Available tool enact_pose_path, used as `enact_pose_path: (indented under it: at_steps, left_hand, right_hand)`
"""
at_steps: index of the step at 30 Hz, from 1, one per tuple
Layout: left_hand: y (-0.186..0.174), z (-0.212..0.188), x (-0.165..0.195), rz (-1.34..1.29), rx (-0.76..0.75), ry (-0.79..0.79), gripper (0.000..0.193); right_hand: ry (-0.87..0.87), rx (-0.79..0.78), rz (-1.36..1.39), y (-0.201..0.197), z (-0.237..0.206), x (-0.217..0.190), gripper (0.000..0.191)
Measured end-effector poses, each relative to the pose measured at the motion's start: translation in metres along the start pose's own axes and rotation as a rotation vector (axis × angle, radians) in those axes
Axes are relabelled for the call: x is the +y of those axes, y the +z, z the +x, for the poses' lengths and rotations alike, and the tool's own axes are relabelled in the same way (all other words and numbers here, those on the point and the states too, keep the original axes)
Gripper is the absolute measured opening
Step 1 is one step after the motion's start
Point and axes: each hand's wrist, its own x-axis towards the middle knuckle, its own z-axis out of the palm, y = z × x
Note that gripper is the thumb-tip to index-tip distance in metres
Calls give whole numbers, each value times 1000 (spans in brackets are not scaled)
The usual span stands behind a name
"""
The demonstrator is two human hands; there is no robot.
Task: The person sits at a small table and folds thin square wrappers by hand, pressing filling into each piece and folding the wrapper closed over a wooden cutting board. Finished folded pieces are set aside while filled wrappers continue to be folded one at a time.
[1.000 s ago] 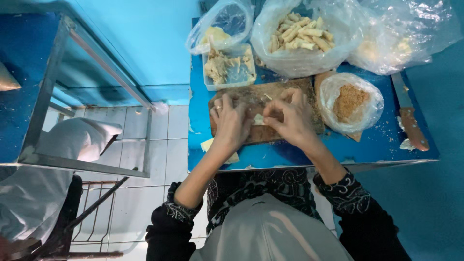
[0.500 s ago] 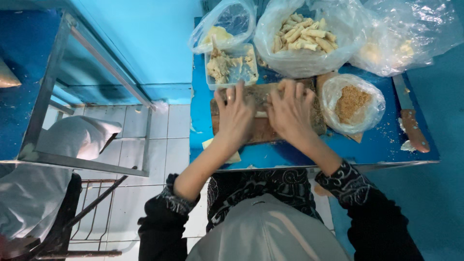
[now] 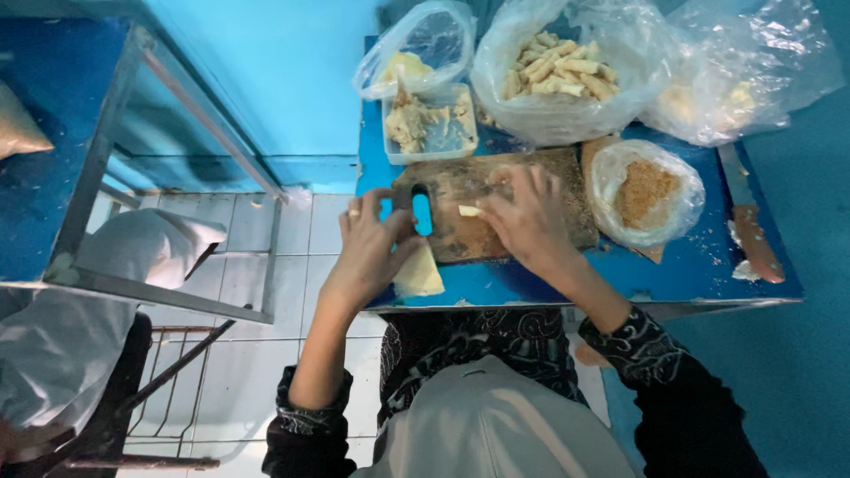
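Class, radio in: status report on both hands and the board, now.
Left hand open, on pale wrapper sheets at table edge. Right hand spread over a pale roll on the wooden board. Crumb bag alongside, apart.

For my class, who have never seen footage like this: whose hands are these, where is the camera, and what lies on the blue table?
There is no machine here. A person wears one camera on the head, looking down at their own two bare hands. The left hand rests at the near left end of a brown cutting board, just above a pale yellow sheet at the table edge. The right hand presses on the board, beside a small pale piece; what it grips, if anything, is hidden. Behind on the blue table stand a clear tub of filling, a bag of pale rolls, a bag of brown crumbs and a knife.
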Motion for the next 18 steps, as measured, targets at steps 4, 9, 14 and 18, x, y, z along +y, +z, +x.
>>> enact_pose_path:
  at_steps: [4,9,14,18]
  left_hand:
    - [-3,-1,10,-64,57,43,39]
    - [12,15,30,-304,114,99,46]
    - [18,22,42,-445,43,84,33]
    - [12,24,45,-428,-3,-13,43]
  right_hand:
    - [78,-47,483,-16,5,1,20]
    - [338,-188,550,-20,-1,-15,29]
    - [424,-252,858,-21,-5,-8,35]
    - [493,-235,797,-33,11,22,25]
